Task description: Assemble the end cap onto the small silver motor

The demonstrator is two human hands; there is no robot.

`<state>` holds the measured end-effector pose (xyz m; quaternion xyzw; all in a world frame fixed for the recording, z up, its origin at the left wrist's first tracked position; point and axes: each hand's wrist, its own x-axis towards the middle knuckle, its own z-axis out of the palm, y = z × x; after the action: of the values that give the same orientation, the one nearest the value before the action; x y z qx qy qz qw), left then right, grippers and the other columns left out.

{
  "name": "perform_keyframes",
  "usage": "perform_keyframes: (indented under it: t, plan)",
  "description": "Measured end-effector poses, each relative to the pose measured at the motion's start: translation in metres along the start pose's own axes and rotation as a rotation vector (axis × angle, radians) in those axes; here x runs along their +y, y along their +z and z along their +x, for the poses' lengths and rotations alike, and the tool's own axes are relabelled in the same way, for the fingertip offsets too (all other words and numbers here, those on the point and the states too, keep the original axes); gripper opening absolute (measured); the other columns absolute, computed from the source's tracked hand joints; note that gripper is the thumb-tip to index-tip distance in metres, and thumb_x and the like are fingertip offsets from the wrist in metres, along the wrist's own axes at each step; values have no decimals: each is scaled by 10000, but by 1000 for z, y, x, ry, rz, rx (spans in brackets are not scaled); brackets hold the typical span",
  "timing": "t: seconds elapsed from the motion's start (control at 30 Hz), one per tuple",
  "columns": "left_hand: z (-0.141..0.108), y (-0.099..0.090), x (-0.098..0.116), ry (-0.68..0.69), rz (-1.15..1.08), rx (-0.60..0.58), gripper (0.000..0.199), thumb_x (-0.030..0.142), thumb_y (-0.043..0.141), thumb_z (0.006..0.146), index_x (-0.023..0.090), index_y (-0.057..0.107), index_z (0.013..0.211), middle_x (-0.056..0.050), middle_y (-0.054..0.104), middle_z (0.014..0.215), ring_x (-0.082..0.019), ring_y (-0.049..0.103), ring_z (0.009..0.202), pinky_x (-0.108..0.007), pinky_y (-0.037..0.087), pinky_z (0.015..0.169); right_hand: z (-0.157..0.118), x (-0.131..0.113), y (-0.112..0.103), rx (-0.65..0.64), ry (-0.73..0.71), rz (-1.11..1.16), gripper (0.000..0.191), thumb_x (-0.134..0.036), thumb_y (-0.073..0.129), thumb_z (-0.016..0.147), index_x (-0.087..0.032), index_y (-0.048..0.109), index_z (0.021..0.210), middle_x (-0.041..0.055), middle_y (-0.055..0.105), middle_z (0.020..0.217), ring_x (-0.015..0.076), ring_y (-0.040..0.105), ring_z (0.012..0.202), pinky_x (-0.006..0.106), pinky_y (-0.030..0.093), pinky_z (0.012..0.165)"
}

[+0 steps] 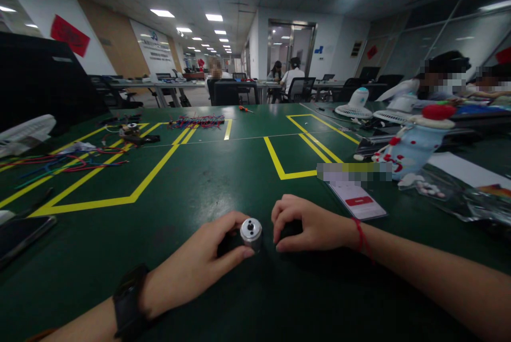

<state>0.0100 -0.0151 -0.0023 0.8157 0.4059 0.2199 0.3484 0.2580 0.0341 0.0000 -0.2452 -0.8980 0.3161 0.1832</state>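
My left hand grips a small electric motor between its thumb and fingers. This silver cylinder stands upright, with a dark centre and two small dark holes on its round top face. Just to the right, my right hand is closed, its fingers curled towards the thumb tip. Any small thing between those fingertips is hidden. A narrow gap separates the right fingertips from the motor. Both hands are low over the green table.
Yellow tape marks the table. Loose wires and a wire bundle lie left and farther back, near an orange screwdriver. A phone is at left. A card and a blue snowman-like bottle stand right. People sit beyond.
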Motion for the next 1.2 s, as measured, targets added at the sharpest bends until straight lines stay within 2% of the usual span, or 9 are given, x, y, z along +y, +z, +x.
perform_keyframes:
  t: [0.13, 0.23, 0.33, 0.5, 0.73, 0.9, 1.03, 1.1, 1.2]
  plan:
    - [1, -1, 0, -10, 5, -6, 189, 238, 576, 903, 264, 525, 1083, 16, 618, 996, -185, 573, 866, -283, 444, 747, 6, -8, 8, 236, 100, 111, 129, -307, 656, 809, -189, 683, 852, 19, 596, 868, 127, 545, 748, 260, 432, 667]
    - [1, 0, -1, -12, 27, -13, 169, 259, 573, 903, 246, 522, 1064, 4, 618, 993, -193, 571, 859, -294, 447, 743, 14, -22, 15, 407, 67, 141, 137, -306, 647, 821, -187, 677, 882, 17, 584, 863, 122, 540, 754, 245, 432, 656]
    - [1, 1, -2, -3, 38, -1, 177, 263, 574, 902, 238, 517, 1067, -8, 618, 1012, -200, 570, 869, -302, 448, 753, 22, -36, 19, 381, -20, 109, 106, -259, 666, 808, -186, 675, 885, 12, 582, 865, 122, 547, 795, 243, 436, 695]
    - [2, 2, -3, 3, 49, 2, 174, 244, 568, 906, 249, 522, 1073, 4, 620, 991, -194, 576, 856, -302, 451, 742, 24, -43, 17, 299, -45, 32, 80, -210, 656, 813, -189, 678, 887, 13, 583, 879, 125, 549, 817, 256, 432, 743]
    - [2, 3, -2, 8, 65, 14, 200, 262, 576, 898, 243, 518, 1089, -6, 624, 1017, -202, 580, 871, -298, 458, 745, 24, -36, 20, 347, 42, 134, 107, -272, 665, 809, -191, 687, 874, 7, 587, 860, 108, 536, 750, 227, 436, 672]
    - [2, 4, -3, 8, 67, 11, 188, 260, 568, 898, 236, 525, 1079, -11, 623, 1005, -204, 577, 876, -307, 458, 765, 25, -39, 17, 245, 77, 202, 127, -246, 637, 823, -187, 708, 910, 29, 586, 926, 119, 544, 787, 246, 441, 700]
    - [1, 2, -2, 4, 37, 4, 203, 239, 578, 894, 243, 520, 1089, -5, 618, 1010, -198, 577, 882, -297, 455, 762, 21, -27, 10, 269, 144, 422, 202, -250, 628, 813, -217, 697, 1000, 42, 582, 1030, 135, 552, 820, 266, 431, 691]
    - [1, 0, -1, -2, 24, -6, 205, 225, 577, 897, 247, 523, 1094, 2, 618, 1016, -191, 578, 885, -290, 452, 766, 17, -11, 5, 366, 238, 608, 217, -273, 616, 819, -207, 683, 1015, 42, 614, 969, 134, 554, 771, 271, 416, 662]
    - [2, -1, 1, -5, 1, -11, 218, 208, 575, 900, 251, 526, 1107, 5, 619, 1035, -187, 577, 904, -283, 447, 781, 11, 17, -3, 580, 371, 1024, 193, -310, 611, 814, -151, 692, 887, 43, 616, 812, 129, 547, 691, 276, 411, 633]
